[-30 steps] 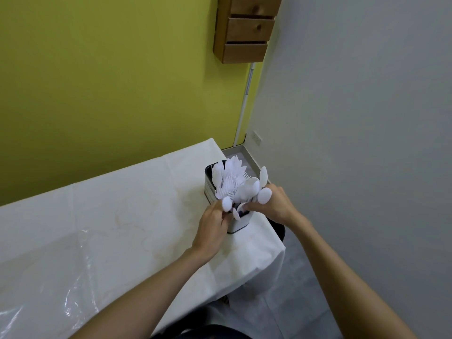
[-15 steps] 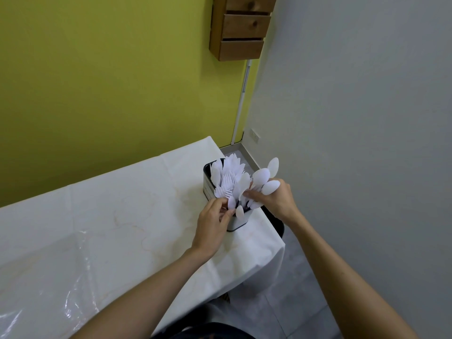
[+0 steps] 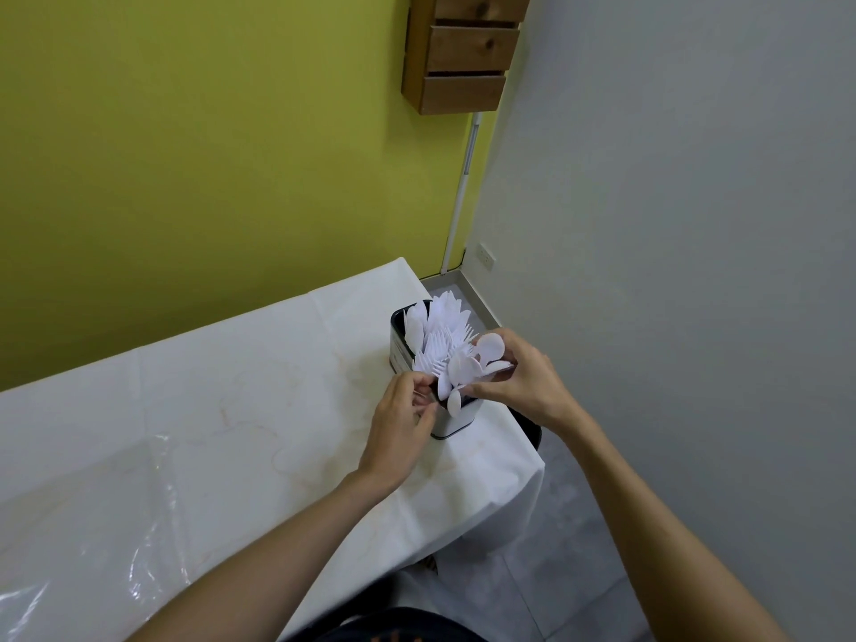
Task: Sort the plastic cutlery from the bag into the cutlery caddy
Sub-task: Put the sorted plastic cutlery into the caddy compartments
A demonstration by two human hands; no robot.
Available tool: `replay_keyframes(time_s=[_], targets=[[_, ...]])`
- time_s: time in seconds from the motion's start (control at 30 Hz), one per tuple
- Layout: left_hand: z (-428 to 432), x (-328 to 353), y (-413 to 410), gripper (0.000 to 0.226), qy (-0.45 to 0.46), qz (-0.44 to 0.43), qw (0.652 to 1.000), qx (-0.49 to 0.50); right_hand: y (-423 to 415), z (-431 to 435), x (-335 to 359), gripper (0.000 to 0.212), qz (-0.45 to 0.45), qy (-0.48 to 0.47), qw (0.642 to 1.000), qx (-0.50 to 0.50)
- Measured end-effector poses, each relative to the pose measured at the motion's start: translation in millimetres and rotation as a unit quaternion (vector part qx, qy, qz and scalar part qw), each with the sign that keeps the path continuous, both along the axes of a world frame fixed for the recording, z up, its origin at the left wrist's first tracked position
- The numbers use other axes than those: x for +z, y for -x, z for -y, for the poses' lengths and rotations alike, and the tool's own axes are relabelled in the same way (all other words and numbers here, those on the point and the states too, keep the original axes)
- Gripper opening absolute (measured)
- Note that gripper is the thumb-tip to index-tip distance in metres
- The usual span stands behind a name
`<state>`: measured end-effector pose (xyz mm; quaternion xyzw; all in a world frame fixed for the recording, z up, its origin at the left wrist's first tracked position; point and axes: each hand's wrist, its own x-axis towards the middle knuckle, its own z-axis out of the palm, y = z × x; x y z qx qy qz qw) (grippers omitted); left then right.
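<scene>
Gripping a fanned bunch of white plastic spoons (image 3: 481,359), the right hand (image 3: 525,384) has its fingers curled round the handles, with the bowls sticking up and spreading out just beyond the fingertips. Directly under those fingers stands the cutlery caddy (image 3: 456,421), a small upright box on the far right corner of the table (image 3: 231,386). The bunch stands in its near section. More white forks (image 3: 437,349) and spoons stand packed in the sections beyond the fingers, tines and bowls pointing up. One spoon bowl hangs over the caddy's near rim, between the two hands. The left hand (image 3: 400,426) is just beside the caddy's near left edge, its fingers (image 3: 419,393) bent with the tips drawn together toward the thumb at the rim; whether they pinch a handle cannot be told. Well behind the left wrist, a clear plastic sheet (image 3: 92,549) lies crumpled on the white tabletop. A wooden drawer box (image 3: 463,53) hangs on the wall far above both hands.
</scene>
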<state>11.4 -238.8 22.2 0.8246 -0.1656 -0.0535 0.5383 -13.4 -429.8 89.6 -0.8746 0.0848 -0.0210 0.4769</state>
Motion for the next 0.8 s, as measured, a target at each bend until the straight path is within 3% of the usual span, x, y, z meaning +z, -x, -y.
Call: replay_keyframes(time_s=[0.07,0.23,0.3,0.43,0.6,0.7,0.8], targets=[[-1,-1,0,0.029,-0.004,0.009,1.000,-0.006,5,-4,0,0.055,0.026,0.006,1.000,-0.005],[-4,-2,1,0.030,-0.004,0.021,1.000,-0.014,18,-24,-14,0.019,0.116,0.074,0.989,-0.051],[-6,-2,1,0.029,-0.002,0.021,1.000,-0.016,20,-27,-26,0.017,0.149,0.121,0.980,-0.057],[-9,-5,0,0.029,-0.004,0.022,1.000,-0.012,19,-28,-33,0.041,0.210,0.214,0.952,-0.057],[-14,-10,-2,0.024,-0.015,0.040,0.999,0.011,25,-28,-54,0.068,0.127,0.270,0.953,0.058],[-16,-12,-8,0.018,-0.026,0.049,0.998,0.036,29,-31,-54,0.075,0.173,0.211,0.962,0.027],[-16,-10,-22,0.015,-0.029,0.033,0.996,0.078,37,-37,-60,0.078,0.163,0.090,0.979,-0.087]])
